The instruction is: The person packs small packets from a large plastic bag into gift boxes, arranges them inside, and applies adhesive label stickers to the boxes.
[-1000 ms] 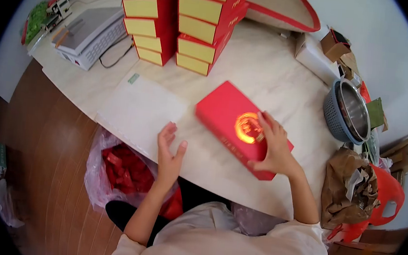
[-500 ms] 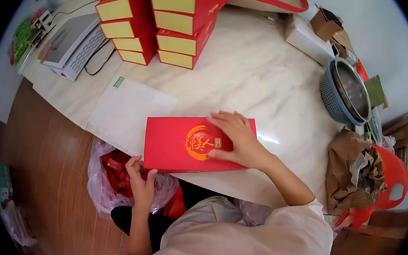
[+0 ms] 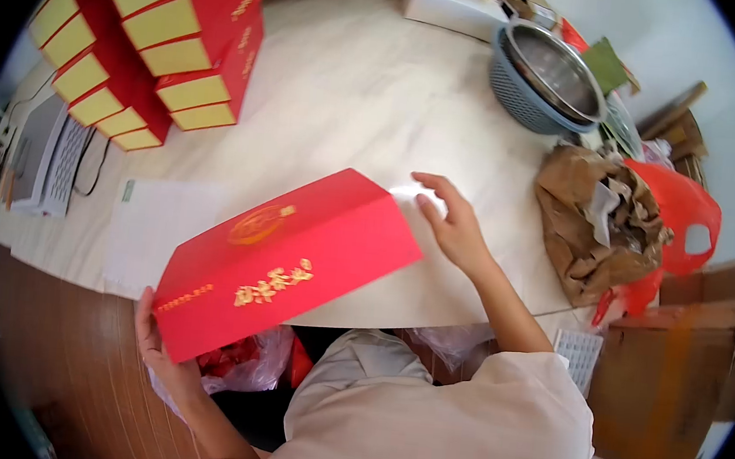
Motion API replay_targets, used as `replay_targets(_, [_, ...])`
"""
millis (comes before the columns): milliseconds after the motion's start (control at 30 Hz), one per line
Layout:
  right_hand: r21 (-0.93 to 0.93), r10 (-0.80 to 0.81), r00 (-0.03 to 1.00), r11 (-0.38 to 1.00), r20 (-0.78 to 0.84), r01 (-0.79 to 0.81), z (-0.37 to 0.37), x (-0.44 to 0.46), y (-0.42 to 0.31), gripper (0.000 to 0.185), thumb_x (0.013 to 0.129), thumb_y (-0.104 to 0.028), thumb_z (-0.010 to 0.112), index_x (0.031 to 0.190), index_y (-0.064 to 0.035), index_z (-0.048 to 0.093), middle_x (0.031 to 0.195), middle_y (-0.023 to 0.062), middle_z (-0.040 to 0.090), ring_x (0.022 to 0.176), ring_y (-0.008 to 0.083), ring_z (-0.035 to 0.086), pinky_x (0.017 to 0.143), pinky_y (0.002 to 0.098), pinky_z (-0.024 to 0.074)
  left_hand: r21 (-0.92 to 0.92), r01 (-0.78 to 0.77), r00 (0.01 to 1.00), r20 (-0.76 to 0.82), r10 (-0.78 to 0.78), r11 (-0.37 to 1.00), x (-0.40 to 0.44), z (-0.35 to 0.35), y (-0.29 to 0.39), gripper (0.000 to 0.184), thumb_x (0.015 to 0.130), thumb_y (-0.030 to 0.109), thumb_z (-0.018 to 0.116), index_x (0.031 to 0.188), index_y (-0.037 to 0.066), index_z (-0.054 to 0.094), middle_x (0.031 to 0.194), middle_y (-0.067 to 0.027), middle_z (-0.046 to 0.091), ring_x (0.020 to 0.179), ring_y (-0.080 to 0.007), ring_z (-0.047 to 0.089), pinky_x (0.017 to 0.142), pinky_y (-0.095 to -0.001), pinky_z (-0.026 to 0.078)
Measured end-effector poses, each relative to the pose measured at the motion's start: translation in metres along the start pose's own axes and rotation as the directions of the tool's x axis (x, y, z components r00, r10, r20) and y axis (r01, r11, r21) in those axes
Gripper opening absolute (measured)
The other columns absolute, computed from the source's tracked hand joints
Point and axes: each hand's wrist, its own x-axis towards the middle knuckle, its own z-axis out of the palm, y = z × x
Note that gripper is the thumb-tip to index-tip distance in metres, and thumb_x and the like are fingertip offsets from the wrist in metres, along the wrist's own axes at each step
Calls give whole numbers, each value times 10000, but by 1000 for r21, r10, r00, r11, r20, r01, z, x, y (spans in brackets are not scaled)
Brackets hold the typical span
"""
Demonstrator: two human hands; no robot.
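A red box (image 3: 294, 267) with gold lettering is tilted over the table's front edge, its long side facing me. My left hand (image 3: 163, 347) grips its lower left corner, thumb and fingers at the end of the box. Just off the box's right end, my right hand (image 3: 455, 224) is raised with its fingers apart, holding nothing. Behind the box's left part, a white sheet (image 3: 154, 224) with a small green label lies on the table.
Stacks of red boxes with yellow ends (image 3: 192, 83) stand at the back left, beside a grey device (image 3: 46, 153). A blue basket with a steel bowl (image 3: 528, 91), crumpled brown paper (image 3: 578, 222) and a red bag (image 3: 675, 213) are right. Below the edge hangs a plastic bag (image 3: 259, 369).
The box has turned and tipped up, showing its lettered side. My left hand has taken hold of its left end; my right hand has come off its top. The view has swung right.
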Motion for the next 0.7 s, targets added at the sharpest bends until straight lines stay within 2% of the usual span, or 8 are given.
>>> replay_targets(100, [18,45,996,999,74,-47,-2,-20,-6,384,916,-220,575,1254,-47,518,1194,152,579,1105,283,544,907,352,444,395,-407,911,113,396,824,34,-9,-12,214,928,179,514,1090,46,557,1163,-116,510,1105,-218,502,970,-381,419])
replay_targets(233, [-200,-32,978,980,-205,-10,-27,-4,21,444,902,-189,599,1296,-32,465,1245,150,550,1123,269,537,889,329,455,365,-517,850,112,515,774,69,21,2,188,978,238,456,940,59,502,1093,-111,520,1057,-234,507,979,-392,391])
replay_targets(300, [-47,-25,911,999,-412,7,-68,36,62,461,894,-171,607,1302,-19,455,1252,172,536,1135,284,525,911,349,443,-66,-274,948,149,281,959,88,24,-8,289,995,332,431,1003,47,480,1131,-114,527,1073,-231,507,995,-378,376])
replay_targets(367, [-47,-40,774,999,-632,13,-111,78,91,478,886,-159,579,1302,29,436,1228,208,532,1132,300,518,954,355,412,3,49,982,-181,-47,999,97,37,-6,514,988,450,423,1224,-6,449,1203,-110,517,1082,-187,507,990,-315,381])
replay_targets(433, [-189,-27,667,967,-744,-172,-140,99,102,475,873,-157,550,1269,77,430,1184,209,547,1118,275,518,977,334,387,-48,-15,972,-234,3,999,100,66,7,554,989,440,428,1277,-33,429,1200,-108,526,1088,-175,508,967,-296,391])
replay_targets(500, [195,218,748,973,-627,-120,-138,96,87,391,885,-153,544,1216,49,487,1153,178,574,1077,237,539,949,321,407,-33,-21,970,-243,12,999,104,65,-8,533,994,410,430,1272,-44,446,1216,-107,537,1111,-183,511,968,-295,392])
replay_targets(600, [-12,-89,916,996,-392,92,-69,71,70,229,925,-136,541,1122,-27,581,1067,109,626,970,201,580,877,318,449,60,117,975,-196,-104,991,103,60,-27,509,1000,377,423,1285,-43,455,1244,-105,539,1133,-189,513,977,-302,389])
replay_targets(700, [-43,-169,983,985,-66,166,14,34,12,443,877,-176,628,1262,-15,480,1221,174,527,1101,280,523,912,361,434,5,44,985,-168,-42,999,101,65,-32,484,997,360,437,1267,-41,470,1263,-104,534,1124,-183,521,968,-304,393])
